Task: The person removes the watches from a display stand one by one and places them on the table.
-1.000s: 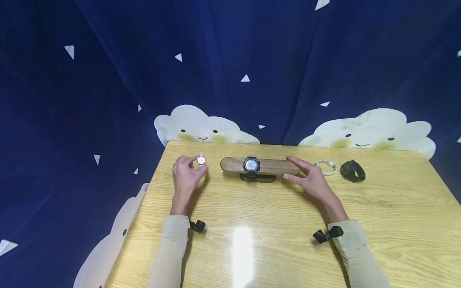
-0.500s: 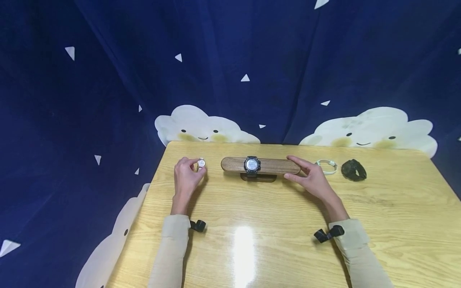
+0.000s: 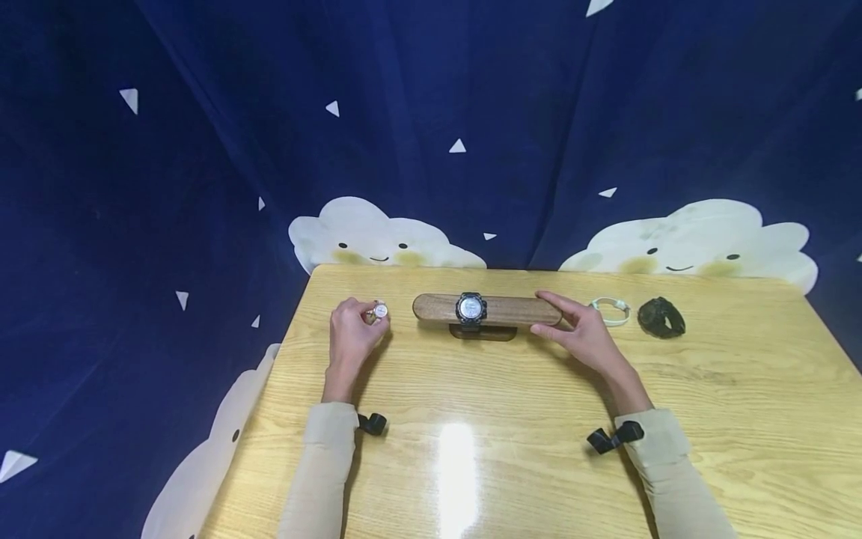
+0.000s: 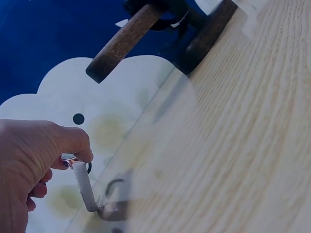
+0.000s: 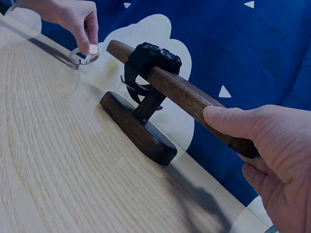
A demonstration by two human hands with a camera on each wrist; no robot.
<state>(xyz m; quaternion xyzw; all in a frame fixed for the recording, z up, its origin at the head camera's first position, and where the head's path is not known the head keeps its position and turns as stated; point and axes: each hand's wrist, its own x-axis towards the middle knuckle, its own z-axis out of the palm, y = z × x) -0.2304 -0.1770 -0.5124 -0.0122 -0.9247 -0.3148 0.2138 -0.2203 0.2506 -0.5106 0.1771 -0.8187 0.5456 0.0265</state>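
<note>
Between thumb and fingers, my left hand [image 3: 353, 333] pinches a small wristwatch [image 3: 380, 311] with a round pale dial. In the left wrist view its light strap [image 4: 84, 184] hangs down close to the tabletop. My right hand [image 3: 584, 335] grips the right end of a wooden watch stand [image 3: 515, 310], a rounded bar on a short post and oval base [image 5: 141, 133]. A chunky black watch [image 3: 470, 308] is fastened round the bar, left of its middle. The bar's left end points toward the small watch, with a gap between them.
Right of the stand, a white watch [image 3: 611, 311] lies on the wooden table [image 3: 525, 434], partly behind my right hand. Beside it lies a dark watch [image 3: 661, 318]. A blue curtain [image 3: 431, 135] with cloud figures hangs behind the table.
My left hand has moved slightly right and toward me, and the small watch has dropped lower and turned a little. My right hand and the stand stay in place.
</note>
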